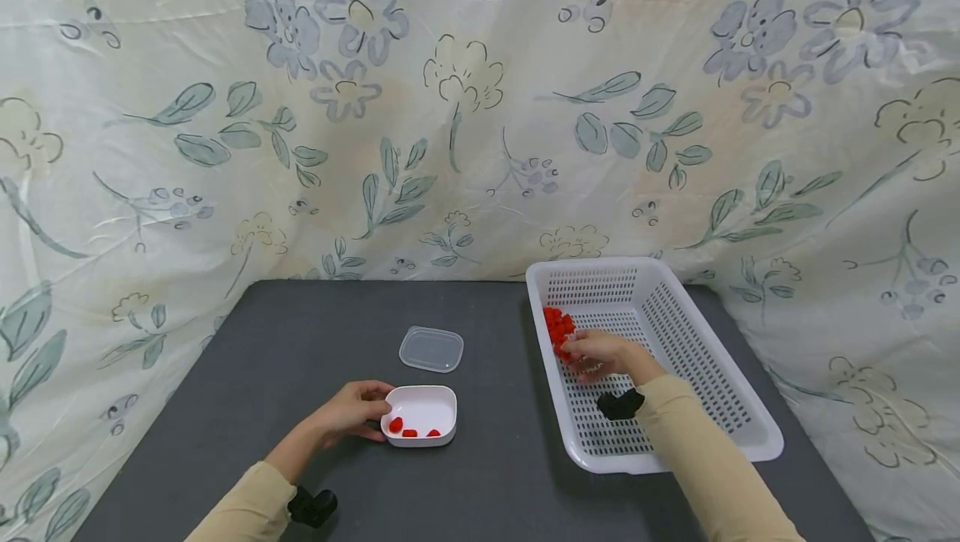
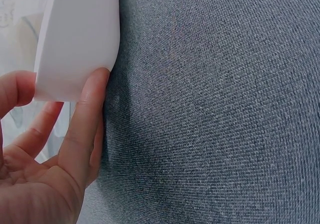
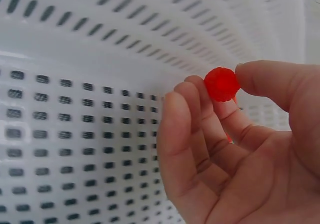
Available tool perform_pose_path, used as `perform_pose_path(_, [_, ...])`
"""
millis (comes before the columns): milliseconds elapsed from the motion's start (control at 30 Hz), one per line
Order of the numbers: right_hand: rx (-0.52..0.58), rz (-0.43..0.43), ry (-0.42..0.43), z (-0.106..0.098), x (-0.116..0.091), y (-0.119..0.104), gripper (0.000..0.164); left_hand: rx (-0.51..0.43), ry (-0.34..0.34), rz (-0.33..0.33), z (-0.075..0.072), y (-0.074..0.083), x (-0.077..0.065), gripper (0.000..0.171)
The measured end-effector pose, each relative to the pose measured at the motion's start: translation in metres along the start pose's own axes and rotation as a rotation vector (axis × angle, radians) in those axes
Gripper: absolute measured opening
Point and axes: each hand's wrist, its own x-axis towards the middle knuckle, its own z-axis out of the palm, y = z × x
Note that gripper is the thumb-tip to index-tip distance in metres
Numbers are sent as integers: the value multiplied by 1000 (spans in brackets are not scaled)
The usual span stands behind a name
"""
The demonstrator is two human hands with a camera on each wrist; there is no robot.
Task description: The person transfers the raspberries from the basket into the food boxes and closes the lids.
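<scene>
Inside the basket (image 1: 686,342), slackening could drop the berry (image 3: 222,84) my right hand (image 1: 602,353) pinches; my left hand (image 1: 352,412) grips the tub (image 1: 424,409).

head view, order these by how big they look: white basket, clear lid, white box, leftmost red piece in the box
1. white basket, by far the largest
2. white box
3. clear lid, only somewhat smaller than the box
4. leftmost red piece, tiny
</scene>
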Motion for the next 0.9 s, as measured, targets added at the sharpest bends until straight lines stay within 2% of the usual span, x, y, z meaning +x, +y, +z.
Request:
perform_pose_path(500, [-34, -100, -6, -20, -14, -38, 36, 5, -17, 19, 1, 3, -4, 44])
perform_pose_path(900, [-113, -180, -6, -5, -25, -70, 34, 6, -32, 52, -3, -3, -1, 44])
